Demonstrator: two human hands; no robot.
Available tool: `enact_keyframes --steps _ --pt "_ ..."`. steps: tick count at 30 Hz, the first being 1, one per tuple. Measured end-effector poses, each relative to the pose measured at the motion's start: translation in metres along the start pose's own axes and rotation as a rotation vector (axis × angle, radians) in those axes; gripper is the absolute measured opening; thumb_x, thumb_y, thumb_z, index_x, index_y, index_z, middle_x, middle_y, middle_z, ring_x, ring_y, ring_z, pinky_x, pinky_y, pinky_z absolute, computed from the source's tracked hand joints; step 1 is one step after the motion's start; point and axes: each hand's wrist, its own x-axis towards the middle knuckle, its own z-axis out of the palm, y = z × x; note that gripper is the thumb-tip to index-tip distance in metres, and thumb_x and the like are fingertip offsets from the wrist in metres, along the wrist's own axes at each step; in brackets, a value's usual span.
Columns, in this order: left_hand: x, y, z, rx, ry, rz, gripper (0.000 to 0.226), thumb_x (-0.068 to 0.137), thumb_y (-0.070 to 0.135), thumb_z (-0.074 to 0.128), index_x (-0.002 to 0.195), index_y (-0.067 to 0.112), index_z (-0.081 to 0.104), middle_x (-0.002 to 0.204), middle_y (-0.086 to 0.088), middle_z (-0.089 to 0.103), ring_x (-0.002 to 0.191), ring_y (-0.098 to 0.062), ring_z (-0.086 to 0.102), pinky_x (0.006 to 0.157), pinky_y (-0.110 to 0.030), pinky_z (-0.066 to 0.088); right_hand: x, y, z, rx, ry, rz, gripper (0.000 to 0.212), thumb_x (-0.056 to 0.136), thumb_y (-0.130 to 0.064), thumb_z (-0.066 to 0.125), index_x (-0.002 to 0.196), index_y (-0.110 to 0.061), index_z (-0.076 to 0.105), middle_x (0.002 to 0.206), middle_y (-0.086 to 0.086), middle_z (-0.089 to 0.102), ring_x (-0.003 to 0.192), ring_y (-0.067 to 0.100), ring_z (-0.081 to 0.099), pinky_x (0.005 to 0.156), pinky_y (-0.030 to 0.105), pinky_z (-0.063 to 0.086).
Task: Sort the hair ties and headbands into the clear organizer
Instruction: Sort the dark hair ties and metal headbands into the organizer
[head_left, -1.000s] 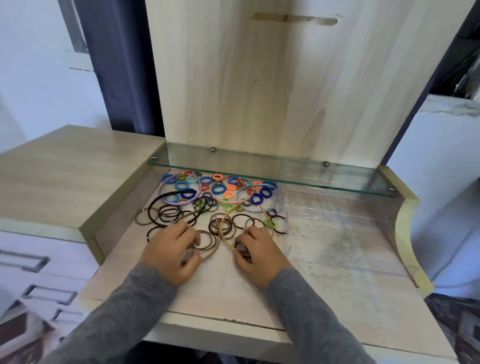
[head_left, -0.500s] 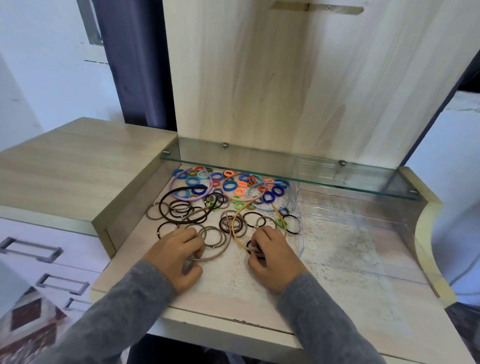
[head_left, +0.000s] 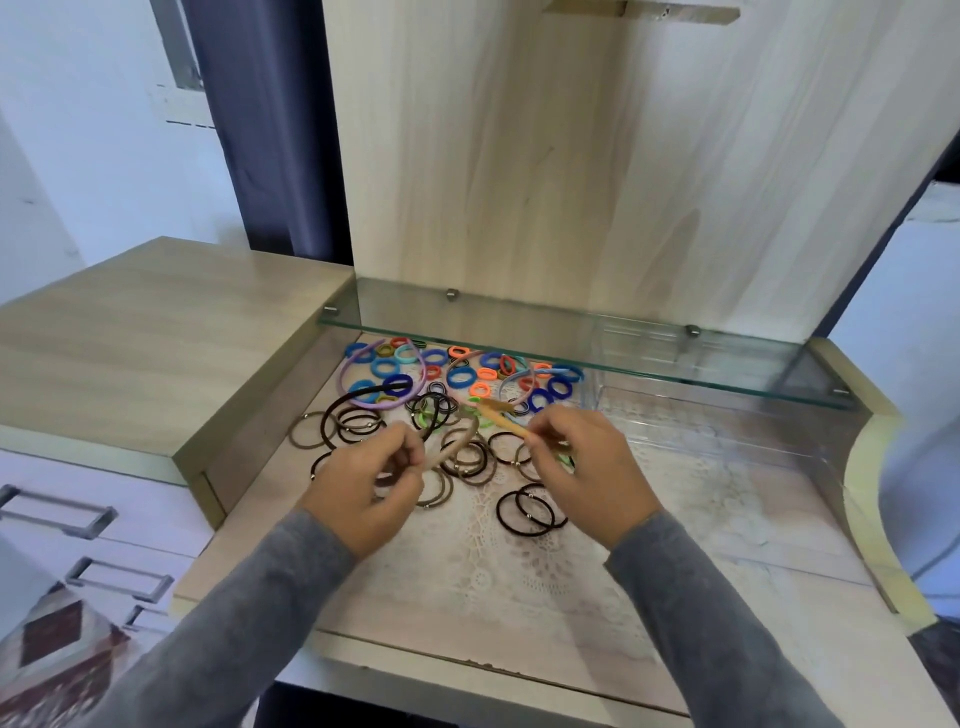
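Observation:
A tan headband (head_left: 457, 441) is lifted above the pile, its two ends crossing. My left hand (head_left: 363, 483) pinches one end and my right hand (head_left: 587, 467) pinches the other. Under and around them lie several brown and black hair ties (head_left: 530, 512). Farther back sit colourful small ties (head_left: 462, 376), a lilac headband (head_left: 389, 401) and a black headband (head_left: 358, 402). The clear organizer (head_left: 717, 415) stands to the right of the pile, partly under the glass shelf.
A glass shelf (head_left: 571, 353) overhangs the back of the desk surface. A raised wooden side unit (head_left: 156, 332) borders the left and a curved wooden edge (head_left: 872, 467) the right. A lace mat (head_left: 519, 561) covers the desk (head_left: 457, 639).
Both hands rose from the pile, lifting the tan headband by its ends. The camera moved closer and tilted.

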Motion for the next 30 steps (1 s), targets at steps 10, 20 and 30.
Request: enact_keyframes --steps 10,20,30 --pt "0.056 0.037 0.002 -0.694 0.183 -0.549 0.009 0.093 0.01 0.055 0.088 0.014 0.062 0.064 0.001 0.061 0.052 -0.011 0.059 0.054 -0.022 0.052 0.041 -0.012 -0.03 0.459 0.067 0.272 0.008 0.089 -0.019 0.062 0.084 -0.015 0.066 0.074 0.0 0.064 0.062 0.002 0.053 0.054 0.015 0.043" --pt "0.083 0.053 0.002 -0.952 0.118 -0.727 0.016 0.091 0.006 0.059 0.106 0.007 0.062 0.083 -0.008 0.067 0.067 -0.014 0.066 0.067 -0.028 0.058 0.061 -0.036 -0.025 0.886 -0.05 0.571 0.009 0.088 -0.008 0.06 0.086 -0.011 0.068 0.07 0.004 0.062 0.055 0.011 0.053 0.052 0.026 0.049" --pt "0.088 0.047 0.011 -1.023 0.105 -0.699 0.014 0.092 0.004 0.055 0.099 0.006 0.066 0.085 -0.007 0.074 0.079 -0.016 0.071 0.075 -0.029 0.058 0.069 -0.045 0.002 1.08 -0.078 0.602 0.014 0.087 -0.006 0.06 0.082 -0.012 0.072 0.076 0.011 0.064 0.058 0.015 0.056 0.057 0.027 0.05"
